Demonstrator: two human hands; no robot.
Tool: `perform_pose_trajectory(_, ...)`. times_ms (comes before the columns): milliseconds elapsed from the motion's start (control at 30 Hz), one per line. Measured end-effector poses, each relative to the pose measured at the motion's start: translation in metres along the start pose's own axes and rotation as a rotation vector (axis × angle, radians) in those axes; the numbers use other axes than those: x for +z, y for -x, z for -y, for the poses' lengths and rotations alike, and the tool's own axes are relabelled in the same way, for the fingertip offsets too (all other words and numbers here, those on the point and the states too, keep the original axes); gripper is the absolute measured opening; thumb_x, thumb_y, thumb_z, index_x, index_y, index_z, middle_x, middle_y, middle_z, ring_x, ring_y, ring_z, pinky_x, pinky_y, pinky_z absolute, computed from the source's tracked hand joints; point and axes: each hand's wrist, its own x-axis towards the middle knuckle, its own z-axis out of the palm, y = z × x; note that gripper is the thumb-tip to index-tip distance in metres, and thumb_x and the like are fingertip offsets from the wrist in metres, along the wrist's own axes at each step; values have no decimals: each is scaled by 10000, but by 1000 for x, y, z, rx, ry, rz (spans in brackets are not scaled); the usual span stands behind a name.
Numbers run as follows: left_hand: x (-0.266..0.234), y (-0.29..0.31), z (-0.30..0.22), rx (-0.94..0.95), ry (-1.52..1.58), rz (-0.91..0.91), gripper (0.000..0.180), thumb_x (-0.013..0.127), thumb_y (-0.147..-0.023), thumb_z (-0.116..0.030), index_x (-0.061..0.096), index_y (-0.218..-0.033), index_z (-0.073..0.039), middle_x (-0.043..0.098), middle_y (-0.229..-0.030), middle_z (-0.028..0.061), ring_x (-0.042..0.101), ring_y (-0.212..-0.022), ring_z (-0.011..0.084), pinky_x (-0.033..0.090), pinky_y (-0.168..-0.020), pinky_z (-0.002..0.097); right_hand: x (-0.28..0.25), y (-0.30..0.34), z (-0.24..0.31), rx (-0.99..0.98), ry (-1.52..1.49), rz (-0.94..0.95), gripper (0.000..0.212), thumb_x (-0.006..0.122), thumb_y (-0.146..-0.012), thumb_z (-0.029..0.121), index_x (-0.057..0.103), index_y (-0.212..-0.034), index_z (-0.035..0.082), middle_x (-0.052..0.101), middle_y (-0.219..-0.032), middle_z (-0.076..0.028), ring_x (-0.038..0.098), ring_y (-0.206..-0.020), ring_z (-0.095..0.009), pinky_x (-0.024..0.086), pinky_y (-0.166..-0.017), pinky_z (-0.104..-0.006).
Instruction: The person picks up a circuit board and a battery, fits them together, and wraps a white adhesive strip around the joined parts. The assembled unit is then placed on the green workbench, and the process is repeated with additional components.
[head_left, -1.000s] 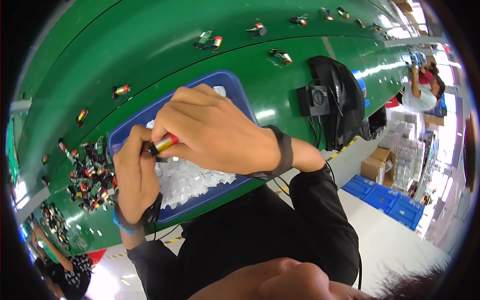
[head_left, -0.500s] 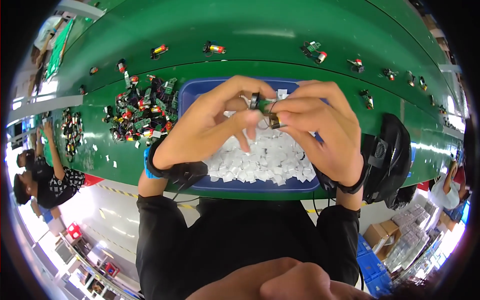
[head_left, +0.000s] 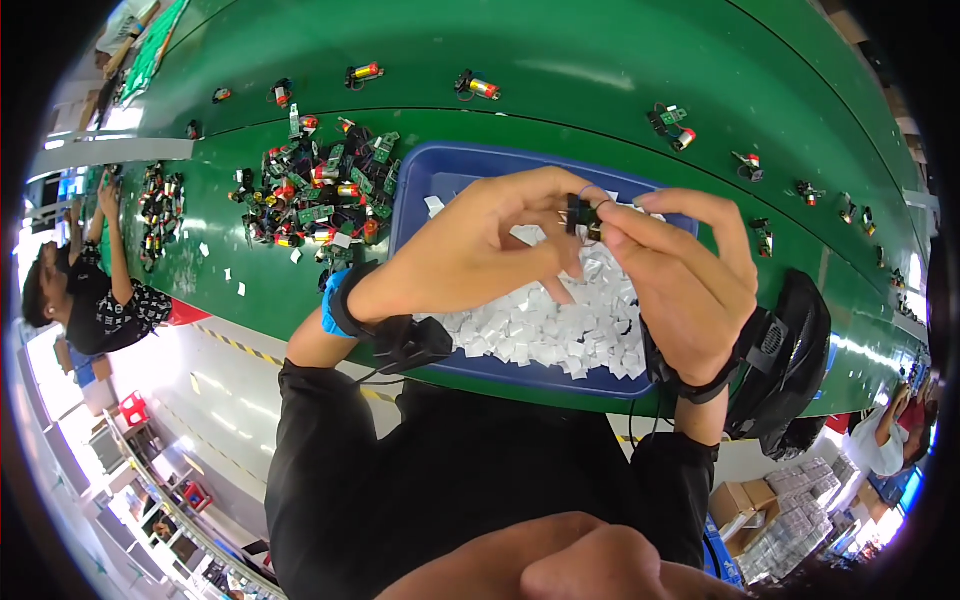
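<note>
Above a blue tray [head_left: 410, 190] of small white paper-like pieces [head_left: 560, 340], both hands are on one small electronic assembly [head_left: 580, 215]. It has a black disc-like part and a brassy part, with thin wires looping off it; fingers hide the remainder. My left hand [head_left: 470, 235] pinches the black side between thumb and forefinger, its other fingers curled below. My right hand [head_left: 690, 275] grips the opposite side with thumb and forefinger, while another finger sticks out to the right. Dark straps with small devices are on both wrists, and a blue band is on the left.
Left of the tray lies a heap of motor and circuit-board assemblies [head_left: 330, 190], with a smaller group [head_left: 160, 215] beyond. Single assemblies [head_left: 478, 86] are spread along the green bench [head_left: 560, 60]. A black bag [head_left: 790, 350] sits at right. A co-worker [head_left: 90, 270] is at far left.
The view has shifted, so bench items appear further right. Both hands still hold the assembly, now turned so its green board is mostly hidden.
</note>
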Motion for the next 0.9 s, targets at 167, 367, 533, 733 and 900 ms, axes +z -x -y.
perform_pose_trajectory(167,3,-1,0,25,-52,0,327,579,-954,18,526,-1275,58,616,-1212,169,663,-925,198,657,-685,354,1,0,-1,-44,4,-40,243,825,-672,-46,705,-871,25,747,-935,-73,648,-904,-260,555,-660,-293)
perform_pose_trajectory(367,4,-6,5,207,73,-102,331,619,-965,-23,537,-1277,48,664,-1061,140,678,-849,165,644,-664,302,-4,-5,5,244,-92,-189,243,825,-727,-16,688,-927,-12,707,-839,-90,650,-842,-200,521,-650,-270)
perform_pose_trajectory(533,5,-7,16,351,2,-156,335,618,-950,8,544,-1272,58,648,-1176,175,687,-906,200,649,-677,313,-2,5,8,654,-585,24,185,753,-848,10,675,-1003,-56,661,-779,-79,627,-695,-121,498,-605,-238)
perform_pose_trajectory(733,2,-5,10,514,-603,-138,354,635,-896,83,569,-1244,76,638,-1252,209,695,-1009,251,644,-739,319,3,10,8,786,-841,-43,158,719,-899,53,708,-1025,-42,701,-732,-70,630,-592,-74,471,-511,-203)
perform_pose_trajectory(900,2,-6,14,586,-668,-212,351,689,-851,84,616,-1194,60,666,-1233,187,703,-967,229,631,-743,299,5,12,10,791,-858,-40,154,709,-917,69,708,-1021,-44,697,-724,-61,633,-593,-75,469,-504,-201)
